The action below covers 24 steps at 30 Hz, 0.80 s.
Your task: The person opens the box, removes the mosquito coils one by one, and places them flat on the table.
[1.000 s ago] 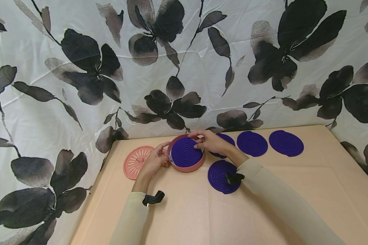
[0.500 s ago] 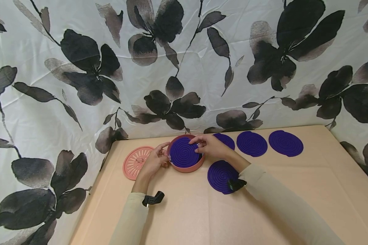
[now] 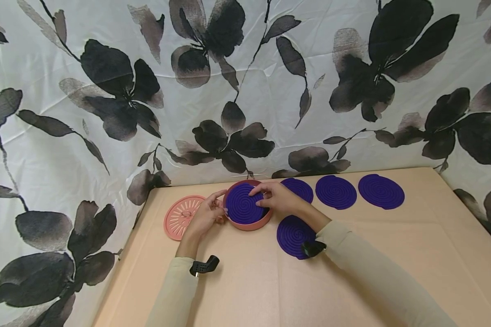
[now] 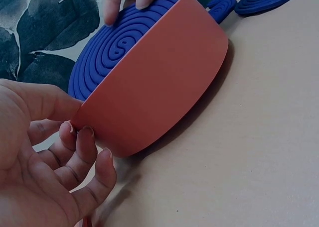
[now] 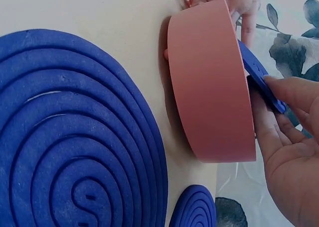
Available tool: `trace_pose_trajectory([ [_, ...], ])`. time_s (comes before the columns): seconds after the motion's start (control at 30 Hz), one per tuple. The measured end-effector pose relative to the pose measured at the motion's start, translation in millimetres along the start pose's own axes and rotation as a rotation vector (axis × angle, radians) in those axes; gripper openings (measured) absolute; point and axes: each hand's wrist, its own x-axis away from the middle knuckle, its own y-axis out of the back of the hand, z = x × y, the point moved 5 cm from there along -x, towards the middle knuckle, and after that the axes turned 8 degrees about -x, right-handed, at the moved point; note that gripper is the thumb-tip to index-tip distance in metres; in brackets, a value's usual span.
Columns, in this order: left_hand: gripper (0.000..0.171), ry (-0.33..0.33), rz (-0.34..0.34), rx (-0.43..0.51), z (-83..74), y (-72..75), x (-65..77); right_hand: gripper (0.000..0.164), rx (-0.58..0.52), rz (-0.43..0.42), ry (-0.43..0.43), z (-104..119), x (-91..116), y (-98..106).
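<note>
A blue spiral mosquito coil [image 3: 243,204] lies tilted in the mouth of a round pink tin [image 3: 250,226], its right edge raised above the rim. My right hand [image 3: 281,198] pinches that raised edge between thumb and fingers; the right wrist view shows the fingers [image 5: 265,122] under the coil, just inside the tin's rim. My left hand [image 3: 206,214] grips the tin's left side, thumb and fingers at the rim, as the left wrist view shows beside the pink wall [image 4: 159,72]. A pink slotted lid [image 3: 176,219] lies left of the tin, partly behind the left hand.
Several more blue coils lie on the table: one [image 3: 292,234] under the right wrist, one [image 3: 302,188] partly behind the right hand, two farther right [image 3: 336,192], [image 3: 381,191]. A floral cloth [image 3: 245,91] hangs behind the table's back edge.
The coil has shifted slightly left in the tin's mouth, and its right edge now shows a dark gap beneath. My right hand has moved slightly left and down with it. The left hand keeps its place.
</note>
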Motion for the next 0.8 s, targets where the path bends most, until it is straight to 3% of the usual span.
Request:
trace_pose_trajectory([
  [0.4, 0.066, 0.001, -0.003, 0.001, -1.8, 0.0, 0.9, 0.029, -0.035, -0.017, -0.007, -1, 3, 0],
  [0.8, 0.066, 0.008, 0.003, -0.007, -0.1, 0.9, 0.3, 0.030, -0.102, -0.095, -0.012, -1, 11, 12],
])
